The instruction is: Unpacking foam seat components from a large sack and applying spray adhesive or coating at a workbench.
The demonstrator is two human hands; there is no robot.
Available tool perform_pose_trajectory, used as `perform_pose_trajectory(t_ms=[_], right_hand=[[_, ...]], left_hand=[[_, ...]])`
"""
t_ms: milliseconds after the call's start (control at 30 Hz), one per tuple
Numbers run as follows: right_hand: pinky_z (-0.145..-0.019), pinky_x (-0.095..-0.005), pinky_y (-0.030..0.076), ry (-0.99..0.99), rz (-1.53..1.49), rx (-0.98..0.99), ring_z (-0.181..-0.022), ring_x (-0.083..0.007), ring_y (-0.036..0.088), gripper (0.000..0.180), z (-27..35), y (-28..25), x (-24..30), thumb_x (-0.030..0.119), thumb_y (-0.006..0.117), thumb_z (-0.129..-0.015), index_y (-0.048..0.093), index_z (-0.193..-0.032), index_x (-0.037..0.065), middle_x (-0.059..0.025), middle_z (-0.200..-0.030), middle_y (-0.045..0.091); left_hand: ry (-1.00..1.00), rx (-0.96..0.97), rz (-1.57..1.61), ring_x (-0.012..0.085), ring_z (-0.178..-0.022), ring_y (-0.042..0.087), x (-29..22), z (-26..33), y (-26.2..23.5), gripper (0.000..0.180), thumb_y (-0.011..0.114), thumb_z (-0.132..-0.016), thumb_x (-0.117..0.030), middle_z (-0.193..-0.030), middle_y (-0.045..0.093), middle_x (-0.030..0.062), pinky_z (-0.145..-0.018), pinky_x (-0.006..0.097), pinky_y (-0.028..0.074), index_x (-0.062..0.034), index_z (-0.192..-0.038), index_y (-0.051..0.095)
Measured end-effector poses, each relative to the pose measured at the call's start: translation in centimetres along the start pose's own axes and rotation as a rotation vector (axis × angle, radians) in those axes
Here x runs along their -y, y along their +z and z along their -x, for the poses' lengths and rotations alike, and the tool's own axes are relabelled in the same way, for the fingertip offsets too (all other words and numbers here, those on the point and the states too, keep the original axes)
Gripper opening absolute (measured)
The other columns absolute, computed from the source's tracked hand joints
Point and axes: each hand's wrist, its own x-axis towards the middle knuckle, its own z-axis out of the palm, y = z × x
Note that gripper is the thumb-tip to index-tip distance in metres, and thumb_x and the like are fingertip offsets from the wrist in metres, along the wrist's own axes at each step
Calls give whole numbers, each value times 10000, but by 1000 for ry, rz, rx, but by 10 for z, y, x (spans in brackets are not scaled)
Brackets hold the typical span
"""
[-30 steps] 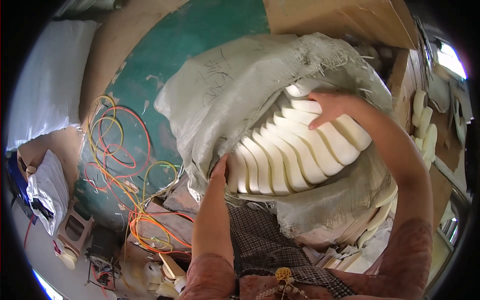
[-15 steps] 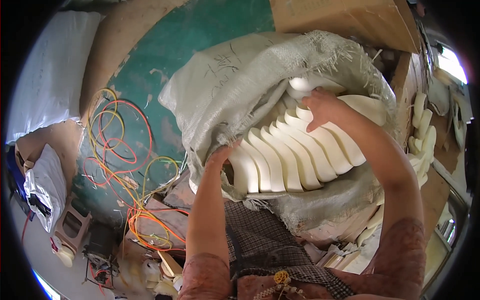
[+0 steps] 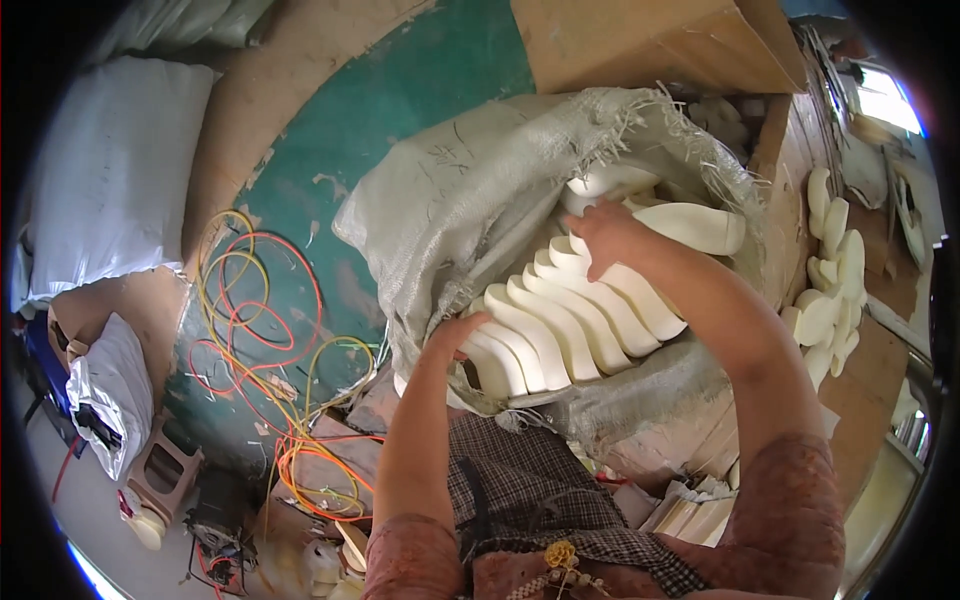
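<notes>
A row of curved cream foam pads point(image 3: 570, 322) stands on edge, packed side by side, in the mouth of a big woven grey-white sack point(image 3: 470, 190). My left hand point(image 3: 458, 340) clasps the row's left end, its fingers over the top edge and partly hidden. Across the far right part of the row lies my right hand point(image 3: 608, 236), fingers and thumb spread on the pad tops. Just beyond it a loose foam pad point(image 3: 695, 228) rests flat in the sack, and another pad point(image 3: 610, 181) shows under the far rim.
Tangled orange and yellow hoses point(image 3: 270, 330) lie on the green surface point(image 3: 350, 150) to the left. A cardboard box point(image 3: 655, 45) stands behind the sack. More foam pads point(image 3: 835, 280) are heaped at right. A full pale sack point(image 3: 120, 170) is at far left.
My right hand has shifted left along the row, closer to my left hand. The row looks shorter and tighter, and the loose pad at right stands clear of it. The whole view has shifted slightly.
</notes>
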Motion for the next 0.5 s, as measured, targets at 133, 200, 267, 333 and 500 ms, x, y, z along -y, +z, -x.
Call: perform_pose_trajectory(t_ms=[133, 200, 267, 333, 500], right_hand=[[-808, -410, 451, -17, -17, -36, -1015, -276, 506, 629, 24, -14, 26, 259, 789, -482, 534, -1021, 58, -103, -1038, 569], [-765, -462, 470, -60, 13, -68, -1030, -271, 502, 613, 49, -23, 38, 256, 762, -559, 528, -1090, 60, -94, -1093, 550], [-725, -452, 470, -38, 19, -120, -1022, -251, 490, 513, 86, -32, 43, 174, 713, -612, 525, -1072, 44, -83, -1062, 549], [-684, -431, 462, -100, 5, -330, -1004, -245, 476, 422, 120, -38, 63, 128, 669, -641, 532, -1030, 39, -76, -1007, 550], [-713, -430, 420, -104, 86, -816, -979, -260, 455, 252, 215, -57, 100, 139, 560, -700, 529, -936, 55, -80, -963, 519]], left_hand=[[27, -103, 236, 182, -797, 565, 30, 15, 11, 398, 606, -669, -400, -901, 613, 46, -642, 338, 450, -111, -943, 612], [23, -170, 277, 176, -750, 559, 35, 31, 19, 330, 592, -661, -355, -864, 607, 48, -607, 323, 442, -105, -877, 615], [56, -354, 303, 174, -720, 560, 38, 59, 27, 283, 581, -674, -344, -841, 606, 59, -572, 302, 441, -86, -786, 615], [199, -475, 220, 175, -717, 558, 69, 84, 8, 253, 571, -685, -309, -833, 601, 66, -564, 302, 446, -74, -767, 614], [492, -688, 359, 178, -647, 553, 70, 192, 7, 168, 573, -671, -164, -719, 567, 66, -562, 303, 465, -9, -730, 603]])
